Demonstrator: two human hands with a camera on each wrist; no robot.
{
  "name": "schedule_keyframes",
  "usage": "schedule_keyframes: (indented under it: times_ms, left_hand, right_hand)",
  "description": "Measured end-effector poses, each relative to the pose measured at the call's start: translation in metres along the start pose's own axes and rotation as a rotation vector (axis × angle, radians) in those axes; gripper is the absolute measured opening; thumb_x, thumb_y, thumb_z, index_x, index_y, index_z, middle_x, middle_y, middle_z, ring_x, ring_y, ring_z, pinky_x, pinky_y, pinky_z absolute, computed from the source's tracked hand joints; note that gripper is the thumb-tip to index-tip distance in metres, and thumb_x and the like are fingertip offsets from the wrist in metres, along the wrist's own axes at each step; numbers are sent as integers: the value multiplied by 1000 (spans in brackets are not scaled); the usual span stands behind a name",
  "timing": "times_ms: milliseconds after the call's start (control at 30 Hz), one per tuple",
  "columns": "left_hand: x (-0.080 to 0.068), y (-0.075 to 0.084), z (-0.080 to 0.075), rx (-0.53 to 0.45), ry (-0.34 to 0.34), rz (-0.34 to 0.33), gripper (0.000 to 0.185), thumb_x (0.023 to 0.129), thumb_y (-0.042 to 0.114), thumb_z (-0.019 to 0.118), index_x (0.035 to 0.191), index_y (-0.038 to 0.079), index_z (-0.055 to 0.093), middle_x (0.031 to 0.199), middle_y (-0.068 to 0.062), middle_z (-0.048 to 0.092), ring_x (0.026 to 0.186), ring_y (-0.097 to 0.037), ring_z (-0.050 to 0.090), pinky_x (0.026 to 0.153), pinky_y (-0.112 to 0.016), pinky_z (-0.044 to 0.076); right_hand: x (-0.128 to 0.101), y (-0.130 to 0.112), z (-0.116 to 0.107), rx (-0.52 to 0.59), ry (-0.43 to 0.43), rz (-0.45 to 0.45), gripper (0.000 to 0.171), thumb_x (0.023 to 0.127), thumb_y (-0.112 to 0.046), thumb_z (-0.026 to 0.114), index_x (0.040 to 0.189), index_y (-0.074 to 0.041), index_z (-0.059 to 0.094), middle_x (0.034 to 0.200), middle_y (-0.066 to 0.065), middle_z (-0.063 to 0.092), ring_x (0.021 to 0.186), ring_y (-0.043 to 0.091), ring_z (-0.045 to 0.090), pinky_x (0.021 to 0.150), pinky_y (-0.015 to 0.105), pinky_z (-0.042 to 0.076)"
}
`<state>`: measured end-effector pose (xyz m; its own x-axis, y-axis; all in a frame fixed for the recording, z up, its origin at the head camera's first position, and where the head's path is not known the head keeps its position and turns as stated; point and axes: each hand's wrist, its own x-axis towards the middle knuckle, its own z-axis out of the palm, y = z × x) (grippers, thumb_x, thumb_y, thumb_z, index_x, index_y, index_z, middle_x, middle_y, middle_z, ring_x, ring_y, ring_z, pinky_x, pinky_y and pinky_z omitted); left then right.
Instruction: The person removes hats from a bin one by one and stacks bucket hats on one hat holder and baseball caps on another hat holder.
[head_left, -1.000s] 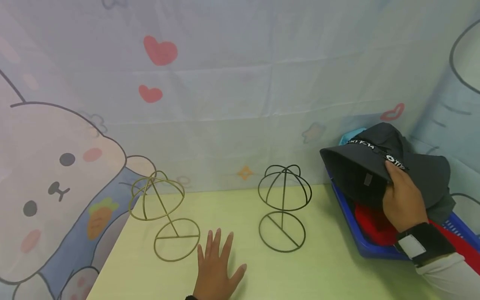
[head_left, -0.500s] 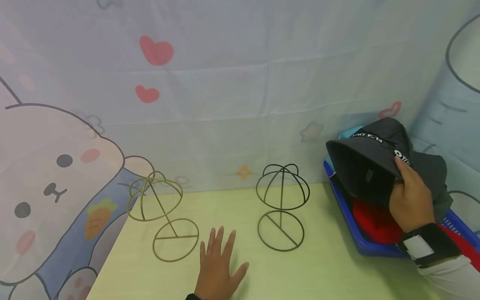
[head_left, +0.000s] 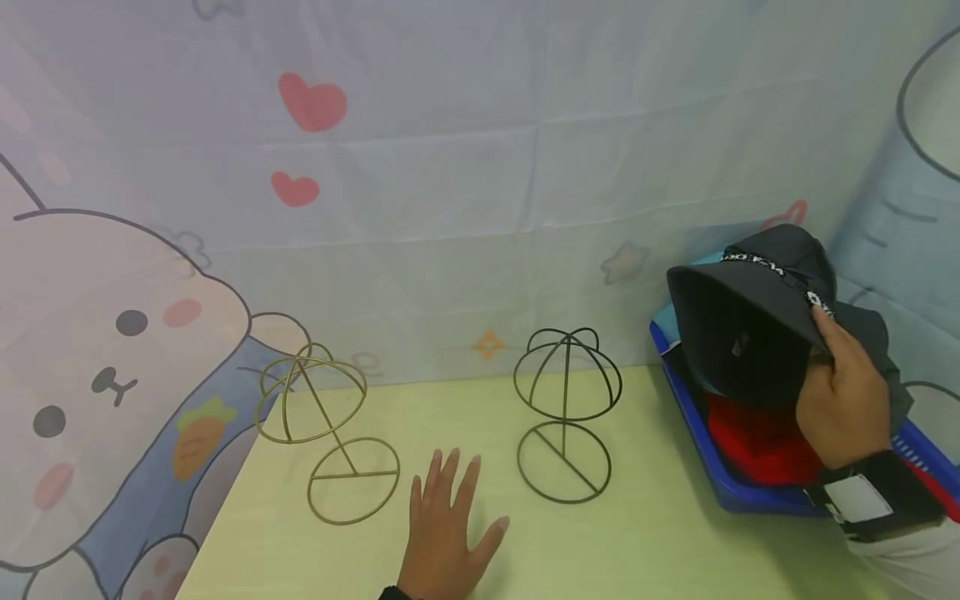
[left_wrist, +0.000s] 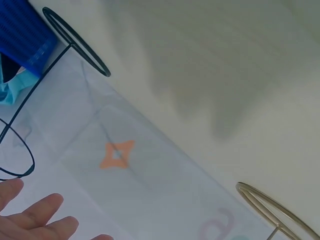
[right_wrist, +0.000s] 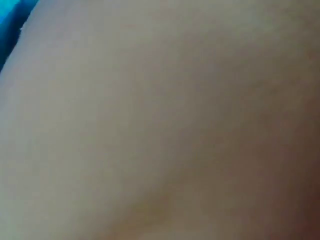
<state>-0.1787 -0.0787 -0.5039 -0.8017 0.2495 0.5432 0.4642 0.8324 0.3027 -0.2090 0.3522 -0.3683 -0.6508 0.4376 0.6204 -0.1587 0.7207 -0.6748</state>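
Observation:
My right hand (head_left: 846, 400) grips the brim of a dark grey bucket hat (head_left: 750, 325) with a black-and-white band, held above the blue basket (head_left: 705, 450) at the right. A red cloth (head_left: 757, 442) lies in the basket under it. My left hand (head_left: 448, 533) rests flat on the pale green table, fingers spread, between a gold wire hat stand (head_left: 326, 433) and a black wire hat stand (head_left: 566, 412). In the left wrist view the fingers (left_wrist: 35, 220) show at the lower left, with the black stand's base ring (left_wrist: 75, 40) and the gold ring (left_wrist: 275, 210). The right wrist view is a blur.
A cartoon-printed cloth backdrop (head_left: 450, 183) hangs right behind the table (head_left: 660, 533) and wraps round its left side. A light blue item (head_left: 663, 321) peeks from the basket's back corner. Both stands hold nothing.
My right hand has lifted the grey hat slightly up and to the right. My left hand has slid a little to the right on the table.

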Motion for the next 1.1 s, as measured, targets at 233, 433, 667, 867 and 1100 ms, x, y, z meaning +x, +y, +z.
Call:
schedule_keyframes:
  times_ms: [233, 433, 667, 867, 1100]
  left_hand:
    - [1, 8, -8, -36, 32, 12, 71, 91, 44, 71, 151, 15, 46, 152, -14, 48, 149, -39, 35, 113, -67, 31]
    - [5, 14, -15, -92, 49, 20, 65, 93, 41, 70, 148, 14, 49, 150, -11, 51, 147, -34, 40, 112, -64, 37]
    - [9, 18, -22, -129, 109, 86, 60, 92, 36, 71, 145, 15, 52, 148, -8, 53, 144, -30, 45, 109, -57, 44]
    - [12, 23, -27, -135, 165, 139, 53, 95, 34, 67, 143, 14, 54, 144, -6, 55, 139, -29, 49, 105, -54, 48]
    - [17, 27, -32, -159, 206, 182, 47, 96, 28, 65, 140, 15, 57, 137, -3, 60, 125, -23, 59, 96, -48, 53]
  right_hand:
    - [-1, -4, -3, -2, 48, 9, 51, 106, -16, 32, 151, -34, 46, 153, 11, 52, 142, 34, 46, 122, 47, 33]
    - [0, -10, -9, 6, 24, 100, 53, 105, -18, 27, 153, -38, 41, 158, 3, 45, 142, 36, 44, 117, 57, 34]
    - [-4, -22, -14, -5, 19, 200, 52, 106, -21, 28, 151, -46, 40, 158, -5, 44, 118, 19, 56, 100, 31, 43]
    - [-6, -30, -16, 4, 33, 210, 50, 106, -22, 30, 149, -46, 42, 157, -7, 45, 110, 4, 52, 89, 16, 36]
    - [-9, -38, -19, 12, 39, 187, 50, 106, -21, 30, 149, -43, 42, 156, -3, 47, 80, -4, 47, 70, 17, 31]
